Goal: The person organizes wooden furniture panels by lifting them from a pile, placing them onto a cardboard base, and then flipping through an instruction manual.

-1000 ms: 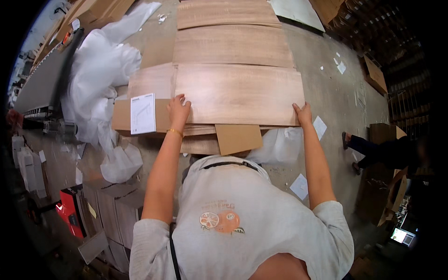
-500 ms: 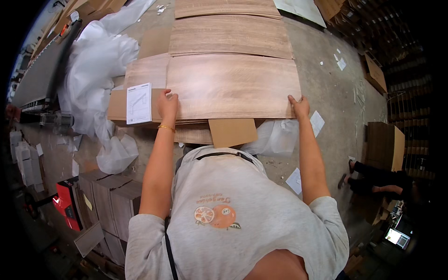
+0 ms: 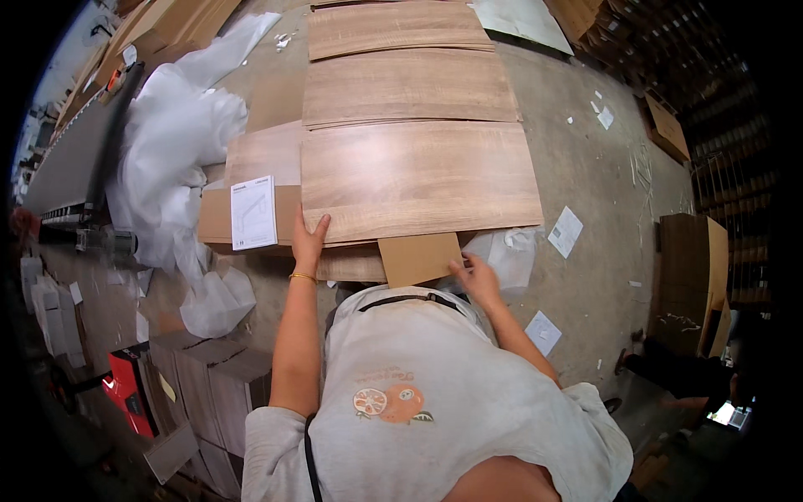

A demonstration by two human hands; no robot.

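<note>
"So, what do the hands have?"

"The left hand [image 3: 309,241] is at the near left corner of the wood-grain panel [image 3: 418,180], its thumb parted from the fingers, not clenched. The right hand [image 3: 477,278] has its fingers at the right edge of the brown cardboard piece [image 3: 418,259]; whether they pinch it, I cannot tell."

"Where's that cardboard?"

"At the panel's near edge, jutting out from beneath it toward the person."

"Why hold things so?"

"My guess: the left hand steadies the panel's corner, and the jutting part gives the right hand an edge to reach."

"And which way does the panel point?"

"Its long axis runs roughly left to right across the person's front, with the grain. The cardboard's far part is covered, so its long axis is uncertain. Left of the panel, the white booklet [image 3: 253,213] points lengthwise away from the person, perhaps laid aside there to stay uncovered."
</note>
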